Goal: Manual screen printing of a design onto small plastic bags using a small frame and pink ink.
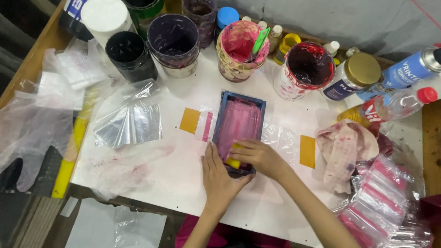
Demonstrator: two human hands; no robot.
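Note:
A small blue-framed printing screen (pixel 240 102) with a pink-stained mesh lies flat on the white board (pixel 271 208). My left hand (pixel 217 178) presses on the frame's near edge and left side. My right hand (pixel 258 156) grips a small yellow squeegee (pixel 233 162) on the near end of the mesh. A clear plastic bag (pixel 278 140) lies under the frame, between two yellow tape marks (pixel 189 120).
Several ink pots in black, purple, pink and red stand along the back, with bottles and a spray can at the right. An ink-stained rag (pixel 345 148) and a stack of printed plastic bags (pixel 381 204) lie to the right. Plastic gloves (pixel 23 128) and loose bags lie left.

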